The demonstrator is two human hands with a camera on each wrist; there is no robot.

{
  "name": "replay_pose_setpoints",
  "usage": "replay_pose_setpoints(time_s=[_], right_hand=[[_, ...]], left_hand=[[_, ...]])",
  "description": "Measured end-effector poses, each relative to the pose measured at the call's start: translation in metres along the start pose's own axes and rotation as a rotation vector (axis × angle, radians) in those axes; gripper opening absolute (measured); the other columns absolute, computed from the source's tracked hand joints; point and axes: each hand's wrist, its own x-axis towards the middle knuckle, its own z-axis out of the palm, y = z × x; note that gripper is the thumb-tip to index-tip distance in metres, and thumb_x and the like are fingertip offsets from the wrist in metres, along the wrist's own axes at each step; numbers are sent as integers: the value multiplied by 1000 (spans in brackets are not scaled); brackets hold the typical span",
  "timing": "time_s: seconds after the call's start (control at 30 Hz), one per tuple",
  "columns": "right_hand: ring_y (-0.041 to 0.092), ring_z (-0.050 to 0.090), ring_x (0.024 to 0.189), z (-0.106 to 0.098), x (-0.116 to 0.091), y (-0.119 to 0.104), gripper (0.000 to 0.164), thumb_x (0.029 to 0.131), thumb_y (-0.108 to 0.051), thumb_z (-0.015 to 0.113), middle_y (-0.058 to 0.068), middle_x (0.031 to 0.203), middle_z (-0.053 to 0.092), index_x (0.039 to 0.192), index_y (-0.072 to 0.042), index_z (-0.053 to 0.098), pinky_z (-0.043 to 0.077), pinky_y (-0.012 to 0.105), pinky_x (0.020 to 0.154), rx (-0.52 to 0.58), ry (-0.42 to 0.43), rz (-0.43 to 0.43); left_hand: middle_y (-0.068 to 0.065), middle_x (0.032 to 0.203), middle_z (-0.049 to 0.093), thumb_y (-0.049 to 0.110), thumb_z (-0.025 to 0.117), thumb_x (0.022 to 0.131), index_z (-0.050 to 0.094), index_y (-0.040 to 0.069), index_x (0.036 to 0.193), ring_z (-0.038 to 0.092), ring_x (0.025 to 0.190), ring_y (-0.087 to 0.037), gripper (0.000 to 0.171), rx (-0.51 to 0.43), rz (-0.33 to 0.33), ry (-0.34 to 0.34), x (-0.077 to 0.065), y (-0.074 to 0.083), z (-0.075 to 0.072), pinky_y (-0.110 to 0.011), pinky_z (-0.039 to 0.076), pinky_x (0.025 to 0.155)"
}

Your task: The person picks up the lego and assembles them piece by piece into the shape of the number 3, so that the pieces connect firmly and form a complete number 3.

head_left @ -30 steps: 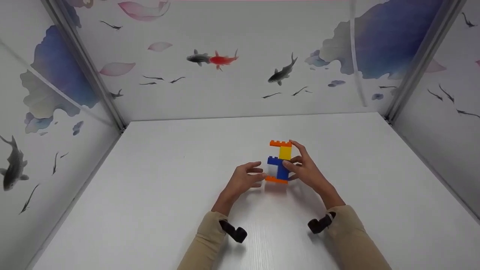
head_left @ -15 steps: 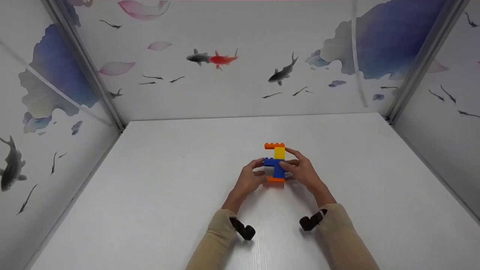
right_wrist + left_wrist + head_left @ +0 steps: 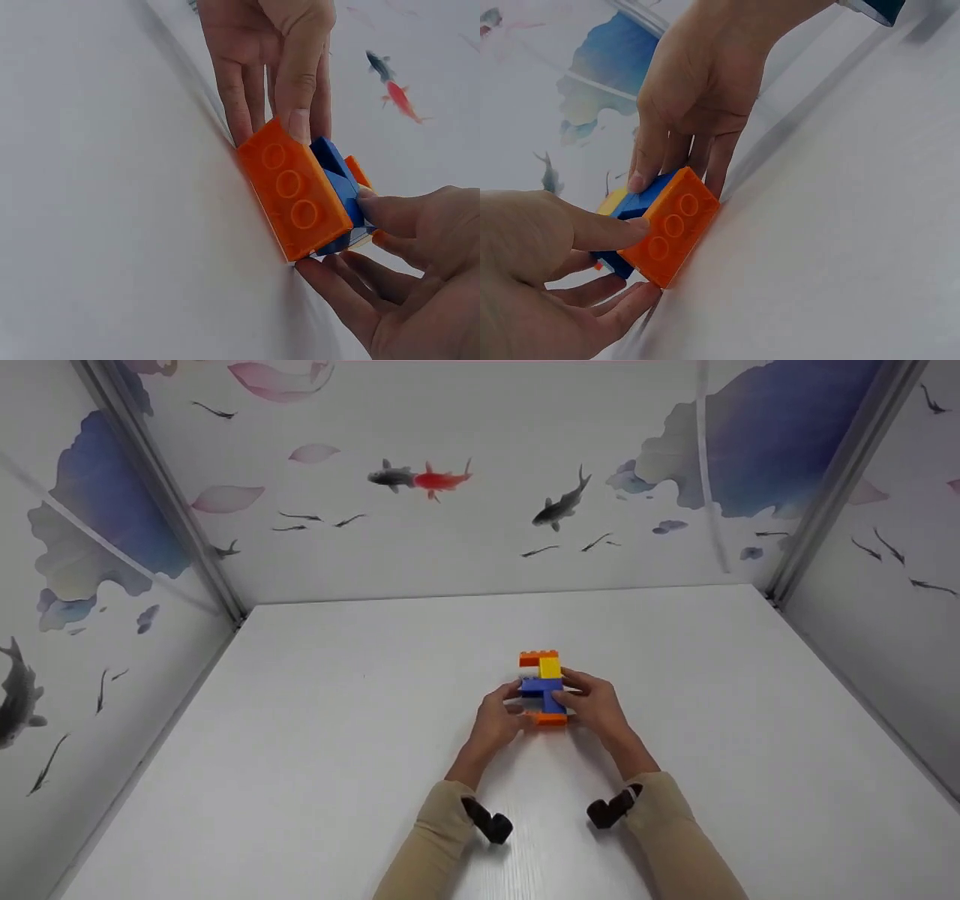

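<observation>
Both hands hold a small toy-brick assembly between them. It has an orange brick at the near end, blue bricks in the middle, then a yellow brick and another orange brick at the far end. My left hand grips its left side, with the thumb on the near orange brick. From the right, my right hand pinches the blue part between thumb and fingers. Both wrist views show the near orange brick's hollow underside with a row of rings. Fingers partly cover the blue bricks.
A white tabletop lies under the hands. Behind it stands a white back wall printed with fish and petals, with printed side panels at left and right. Dark wrist cameras, including the left one, hang near the cuffs.
The assembly has moved left and leans farther back. My left hand's fingers have come round its left side from a looser position. My right hand has shifted left with the bricks.
</observation>
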Motion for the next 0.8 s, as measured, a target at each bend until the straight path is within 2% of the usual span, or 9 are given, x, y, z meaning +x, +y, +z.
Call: replay_pose_setpoints(time_s=[0.17, 0.37, 0.8], right_hand=[[31, 52, 137, 1, 0, 4, 56, 100, -16, 61, 15, 155, 46, 153, -15, 43, 49, 41, 108, 13, 3, 14], [31, 52, 135, 2, -2, 7, 54, 101, -19, 60, 16, 155, 45, 152, -15, 43, 48, 40, 110, 28, 0, 36], [28, 54, 130, 3, 0, 9, 52, 100, -23, 62, 12, 153, 49, 150, -18, 47, 45, 41, 113, 16, -20, 69]], left_hand=[[-12, 144, 56, 8, 71, 92, 46, 9, 150, 61, 126, -24, 64, 15, -14, -20, 0, 1, -2, -35, 54, 102], [-12, 142, 59, 11, 65, 97, 49, 7, 148, 62, 121, -23, 53, 31, -22, -55, 1, 2, -6, -34, 54, 102], [-12, 140, 61, 7, 62, 97, 51, 6, 146, 64, 119, -23, 50, -18, -27, -47, 1, -2, -11, -35, 53, 103]])
